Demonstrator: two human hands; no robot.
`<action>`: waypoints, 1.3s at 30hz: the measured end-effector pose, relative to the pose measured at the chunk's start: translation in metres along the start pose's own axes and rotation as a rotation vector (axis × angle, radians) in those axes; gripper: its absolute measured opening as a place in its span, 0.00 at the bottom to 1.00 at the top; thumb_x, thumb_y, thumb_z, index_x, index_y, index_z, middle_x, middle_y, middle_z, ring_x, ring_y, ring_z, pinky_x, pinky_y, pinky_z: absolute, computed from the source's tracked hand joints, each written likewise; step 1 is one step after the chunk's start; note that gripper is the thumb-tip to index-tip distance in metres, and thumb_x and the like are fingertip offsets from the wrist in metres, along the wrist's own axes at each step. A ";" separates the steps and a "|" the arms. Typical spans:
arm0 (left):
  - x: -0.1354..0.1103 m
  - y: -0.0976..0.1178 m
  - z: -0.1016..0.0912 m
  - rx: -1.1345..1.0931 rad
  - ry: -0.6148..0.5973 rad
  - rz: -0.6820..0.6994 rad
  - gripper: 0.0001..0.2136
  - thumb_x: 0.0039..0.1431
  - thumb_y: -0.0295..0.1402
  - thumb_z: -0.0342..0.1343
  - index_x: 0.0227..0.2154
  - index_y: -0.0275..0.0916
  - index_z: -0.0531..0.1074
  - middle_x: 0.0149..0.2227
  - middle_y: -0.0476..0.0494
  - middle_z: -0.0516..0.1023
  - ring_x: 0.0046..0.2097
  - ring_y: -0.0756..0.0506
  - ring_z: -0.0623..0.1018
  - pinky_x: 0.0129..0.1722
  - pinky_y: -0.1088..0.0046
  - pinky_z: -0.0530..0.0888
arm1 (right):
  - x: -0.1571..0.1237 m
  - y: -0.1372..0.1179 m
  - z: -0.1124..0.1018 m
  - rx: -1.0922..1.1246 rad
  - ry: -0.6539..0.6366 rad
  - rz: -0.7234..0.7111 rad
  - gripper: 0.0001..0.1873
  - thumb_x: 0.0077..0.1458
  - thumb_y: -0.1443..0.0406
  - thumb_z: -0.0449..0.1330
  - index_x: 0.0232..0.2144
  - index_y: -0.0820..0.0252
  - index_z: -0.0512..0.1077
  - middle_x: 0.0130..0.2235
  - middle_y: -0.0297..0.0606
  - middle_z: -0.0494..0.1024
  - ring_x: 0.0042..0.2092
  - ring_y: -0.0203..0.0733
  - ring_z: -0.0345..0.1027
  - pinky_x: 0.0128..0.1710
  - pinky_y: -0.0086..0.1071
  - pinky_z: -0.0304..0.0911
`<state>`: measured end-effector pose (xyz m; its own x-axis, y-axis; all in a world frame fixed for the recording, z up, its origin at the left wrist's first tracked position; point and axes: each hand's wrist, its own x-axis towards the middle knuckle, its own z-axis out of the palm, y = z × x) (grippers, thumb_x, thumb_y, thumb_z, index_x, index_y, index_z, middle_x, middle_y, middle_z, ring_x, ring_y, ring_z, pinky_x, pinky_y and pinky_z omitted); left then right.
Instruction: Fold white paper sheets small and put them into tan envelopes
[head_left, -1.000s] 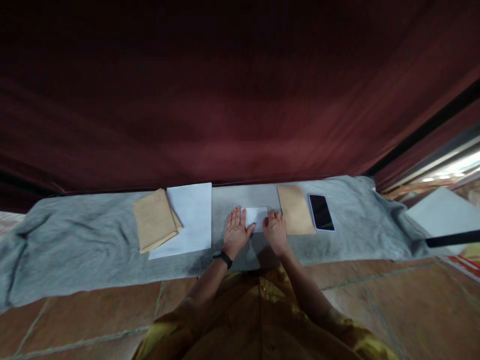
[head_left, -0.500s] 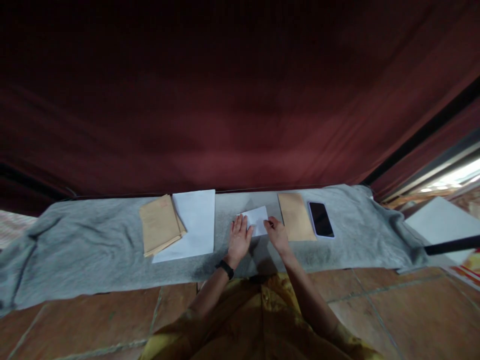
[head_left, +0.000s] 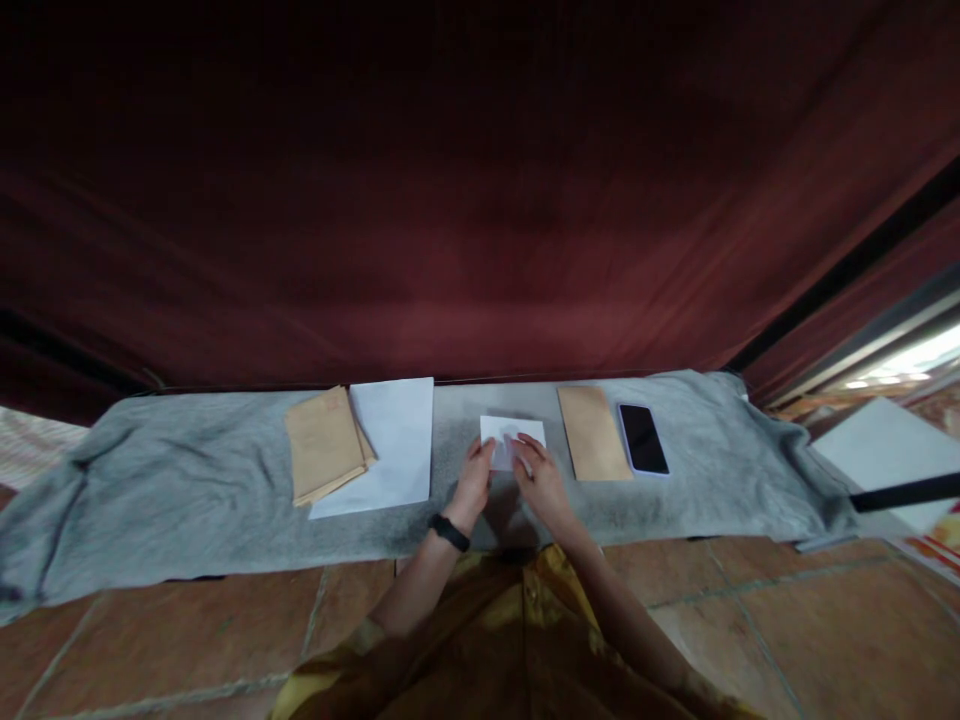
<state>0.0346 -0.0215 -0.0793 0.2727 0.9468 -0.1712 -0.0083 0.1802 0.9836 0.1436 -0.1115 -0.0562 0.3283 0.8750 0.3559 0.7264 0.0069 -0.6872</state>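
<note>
A small folded white paper (head_left: 512,436) is lifted a little above the grey cloth (head_left: 187,480), held between both my hands. My left hand (head_left: 472,480), with a black band on its wrist, pinches the paper's left edge. My right hand (head_left: 538,478) has its fingers closed on the paper's lower right part. A brown envelope (head_left: 594,433) lies just right of my right hand. To the left lie a white sheet (head_left: 394,445) and a stack of brown envelopes (head_left: 324,444).
A black phone (head_left: 643,439) rests on the cloth right of the single envelope. A dark red curtain (head_left: 450,200) hangs right behind the cloth. Terracotta floor tiles (head_left: 187,640) lie in front. A white board (head_left: 885,445) and a dark bar (head_left: 907,492) are at the far right.
My left hand was flat on the cloth beside the paper; both hands have now drawn together and picked the folded paper up off the cloth.
</note>
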 end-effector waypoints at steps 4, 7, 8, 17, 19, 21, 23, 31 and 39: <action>0.005 -0.017 -0.007 0.111 0.034 0.025 0.17 0.57 0.40 0.58 0.48 0.40 0.77 0.43 0.41 0.84 0.44 0.38 0.82 0.48 0.54 0.79 | -0.012 0.024 0.010 -0.125 -0.029 0.064 0.22 0.65 0.68 0.51 0.56 0.59 0.75 0.61 0.46 0.75 0.62 0.46 0.69 0.63 0.42 0.66; 0.006 -0.021 -0.009 0.361 0.042 0.123 0.24 0.58 0.32 0.55 0.59 0.41 0.71 0.51 0.40 0.82 0.51 0.37 0.81 0.54 0.52 0.77 | -0.017 0.035 0.015 -0.198 -0.051 0.021 0.22 0.67 0.67 0.49 0.58 0.60 0.73 0.62 0.47 0.74 0.64 0.47 0.66 0.64 0.46 0.64; 0.005 -0.021 -0.009 0.467 0.052 0.171 0.27 0.58 0.30 0.54 0.62 0.40 0.67 0.54 0.39 0.80 0.54 0.37 0.80 0.56 0.53 0.76 | -0.018 0.037 0.016 -0.229 -0.056 0.006 0.22 0.67 0.67 0.49 0.59 0.61 0.73 0.63 0.47 0.73 0.65 0.47 0.65 0.64 0.46 0.63; -0.006 -0.021 -0.010 0.898 0.103 0.362 0.26 0.65 0.27 0.47 0.66 0.41 0.64 0.69 0.36 0.63 0.63 0.35 0.72 0.62 0.52 0.72 | -0.024 0.047 0.026 -0.508 -0.086 -0.050 0.25 0.71 0.63 0.48 0.66 0.65 0.65 0.68 0.52 0.66 0.68 0.52 0.58 0.67 0.50 0.53; -0.011 -0.021 -0.006 1.040 0.103 0.435 0.25 0.66 0.28 0.46 0.66 0.40 0.63 0.72 0.37 0.58 0.69 0.33 0.63 0.66 0.46 0.66 | -0.026 0.048 0.027 -0.516 -0.076 -0.066 0.25 0.71 0.63 0.47 0.65 0.66 0.65 0.68 0.53 0.66 0.68 0.52 0.58 0.67 0.50 0.52; -0.015 -0.023 -0.001 1.193 0.047 0.506 0.25 0.68 0.30 0.45 0.67 0.37 0.62 0.73 0.34 0.55 0.73 0.31 0.57 0.68 0.43 0.61 | -0.028 0.050 0.027 -0.515 -0.069 -0.078 0.26 0.71 0.63 0.46 0.65 0.66 0.66 0.68 0.53 0.66 0.69 0.53 0.58 0.68 0.50 0.52; -0.019 -0.026 0.002 1.285 -0.049 0.547 0.25 0.71 0.34 0.43 0.67 0.35 0.61 0.73 0.33 0.56 0.73 0.33 0.55 0.70 0.45 0.58 | -0.028 0.052 0.027 -0.507 -0.063 -0.081 0.26 0.71 0.63 0.45 0.65 0.67 0.66 0.68 0.53 0.66 0.69 0.53 0.58 0.68 0.52 0.51; -0.021 -0.031 -0.001 1.399 -0.152 0.615 0.28 0.71 0.36 0.43 0.71 0.34 0.53 0.73 0.31 0.56 0.74 0.36 0.54 0.71 0.47 0.54 | -0.007 0.049 0.029 -0.512 -0.167 -0.196 0.27 0.71 0.66 0.41 0.67 0.67 0.64 0.68 0.54 0.65 0.70 0.53 0.54 0.67 0.56 0.50; -0.019 -0.030 -0.008 1.350 -0.279 0.685 0.28 0.71 0.37 0.43 0.70 0.30 0.54 0.74 0.33 0.52 0.75 0.39 0.50 0.74 0.55 0.49 | -0.006 0.056 0.030 -0.561 -0.207 -0.263 0.27 0.71 0.66 0.42 0.66 0.68 0.65 0.69 0.53 0.63 0.72 0.57 0.49 0.69 0.58 0.46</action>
<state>0.0222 -0.0433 -0.1056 0.7475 0.6380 0.1848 0.6042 -0.7687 0.2101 0.1644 -0.1018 -0.1158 0.0141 0.9541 0.2992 0.9898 0.0290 -0.1392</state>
